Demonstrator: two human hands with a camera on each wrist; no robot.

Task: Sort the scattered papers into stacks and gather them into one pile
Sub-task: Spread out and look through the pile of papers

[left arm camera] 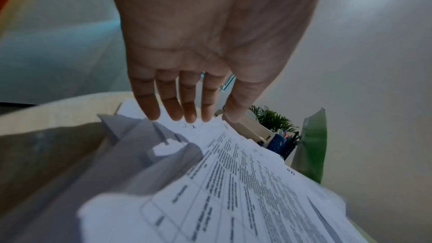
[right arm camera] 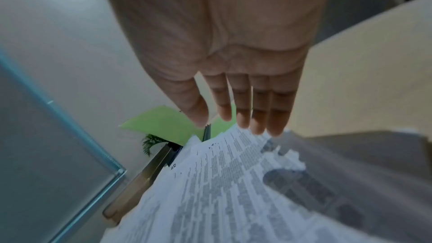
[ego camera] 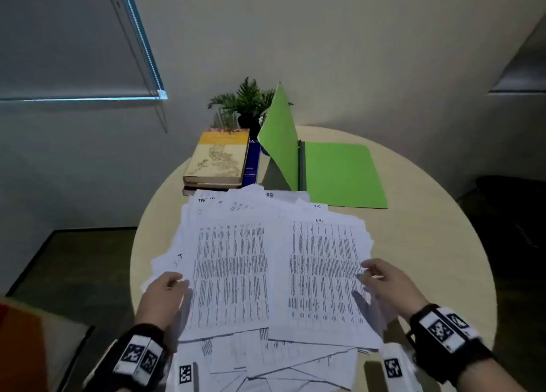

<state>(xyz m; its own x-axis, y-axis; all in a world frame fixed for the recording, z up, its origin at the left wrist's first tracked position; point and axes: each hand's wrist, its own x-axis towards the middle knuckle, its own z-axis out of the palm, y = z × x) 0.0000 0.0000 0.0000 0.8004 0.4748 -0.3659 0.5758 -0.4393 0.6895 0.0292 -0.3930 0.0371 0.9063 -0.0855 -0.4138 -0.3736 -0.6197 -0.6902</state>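
A loose heap of white printed papers (ego camera: 266,267) covers the near half of the round beige table (ego camera: 428,244); sheets overlap at many angles. My left hand (ego camera: 165,291) hovers at the heap's left edge, fingers straight and together (left arm camera: 177,106), holding nothing. My right hand (ego camera: 381,279) is at the heap's right edge, fingers straight (right arm camera: 252,114) above the papers (right arm camera: 233,182), also empty. The wrist views are blurred, so I cannot tell whether either hand touches the sheets (left arm camera: 233,173).
An open green folder (ego camera: 339,176) lies behind the papers, its left flap standing up. Stacked books (ego camera: 218,158) sit at the back left, with a potted plant (ego camera: 245,102) and a blue pen cup (left arm camera: 278,143) behind. A wall is close behind the table.
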